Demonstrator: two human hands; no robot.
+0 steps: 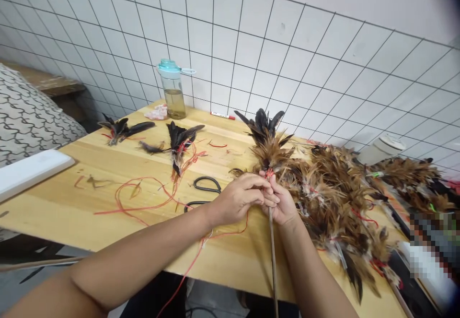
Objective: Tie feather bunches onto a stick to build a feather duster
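Note:
A feather duster [272,149] with black and brown feathers points away from me over the table. Its thin stick [273,260] runs back toward my body, past the table's front edge. My right hand [283,204] is closed around the stick just below the feathers. From the left, my left hand [239,197] meets it, fingers bent and pinched at the red string [269,174] wound around the feather base. A loose red string [194,260] trails from near my hands over the front edge. Black-handled scissors [206,180] lie partly hidden behind my left forearm.
Bunches of brown feathers [330,188] pile up on the right. Black feather tufts [178,140] and tangled red string [122,198] lie left on the table [89,231]. A water bottle [174,95], a tissue [157,112] and a red-and-white marker [223,115] are by the wall.

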